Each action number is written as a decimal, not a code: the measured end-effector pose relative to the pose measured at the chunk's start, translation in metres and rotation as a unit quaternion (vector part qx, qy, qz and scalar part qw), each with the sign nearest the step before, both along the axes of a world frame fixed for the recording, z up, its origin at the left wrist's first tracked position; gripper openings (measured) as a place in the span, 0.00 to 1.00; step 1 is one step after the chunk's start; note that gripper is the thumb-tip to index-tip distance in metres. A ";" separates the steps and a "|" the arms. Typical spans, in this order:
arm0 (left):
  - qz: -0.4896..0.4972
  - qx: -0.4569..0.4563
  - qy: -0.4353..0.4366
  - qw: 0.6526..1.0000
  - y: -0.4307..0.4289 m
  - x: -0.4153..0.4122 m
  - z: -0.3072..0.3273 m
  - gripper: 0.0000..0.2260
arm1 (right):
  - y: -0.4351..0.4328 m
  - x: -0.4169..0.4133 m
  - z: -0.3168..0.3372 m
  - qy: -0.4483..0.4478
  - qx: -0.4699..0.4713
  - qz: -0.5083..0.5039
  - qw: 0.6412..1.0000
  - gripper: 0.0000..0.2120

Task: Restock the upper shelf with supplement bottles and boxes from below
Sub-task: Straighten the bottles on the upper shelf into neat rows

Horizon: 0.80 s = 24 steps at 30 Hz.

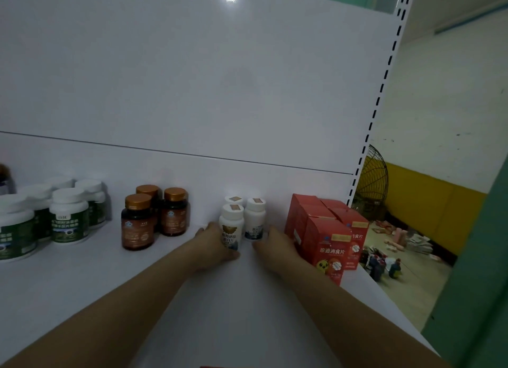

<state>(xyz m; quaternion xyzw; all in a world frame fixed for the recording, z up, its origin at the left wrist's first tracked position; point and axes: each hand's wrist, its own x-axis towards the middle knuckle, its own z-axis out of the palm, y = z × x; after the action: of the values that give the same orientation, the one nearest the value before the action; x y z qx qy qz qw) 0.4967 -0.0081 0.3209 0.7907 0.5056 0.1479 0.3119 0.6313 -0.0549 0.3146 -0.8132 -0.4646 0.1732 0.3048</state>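
Upper shelf (pixel 82 285) during restocking. The left hand (pixel 211 244) curls its fingers round the front white bottle (pixel 232 227), which stands upright on the shelf, presumably to seat it close against its group. The right hand (pixel 275 245) lies at the base of the neighbouring white bottle (pixel 255 219) — whether it grips or merely steadies cannot be told. Counts: three white bottles, three brown bottles (pixel 137 224), at least four red boxes (pixel 327 246), at least five green-labelled bottles (pixel 68 216).
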 end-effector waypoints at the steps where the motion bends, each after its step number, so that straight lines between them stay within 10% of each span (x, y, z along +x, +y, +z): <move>1: 0.000 0.002 0.000 1.000 0.001 0.000 0.000 0.35 | 0.000 0.000 0.000 0.006 -0.001 0.010 1.000 0.18; 24: -0.055 0.001 -0.029 0.998 -0.007 -0.005 0.008 0.26 | -0.009 -0.003 0.003 -0.040 0.000 0.070 0.997 0.22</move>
<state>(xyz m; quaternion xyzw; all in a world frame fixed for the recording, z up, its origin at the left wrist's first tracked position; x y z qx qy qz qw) 0.4915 -0.0146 0.3292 0.8130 0.4519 0.1536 0.3334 0.6281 -0.0635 0.3176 -0.7848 -0.5322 0.1620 0.2732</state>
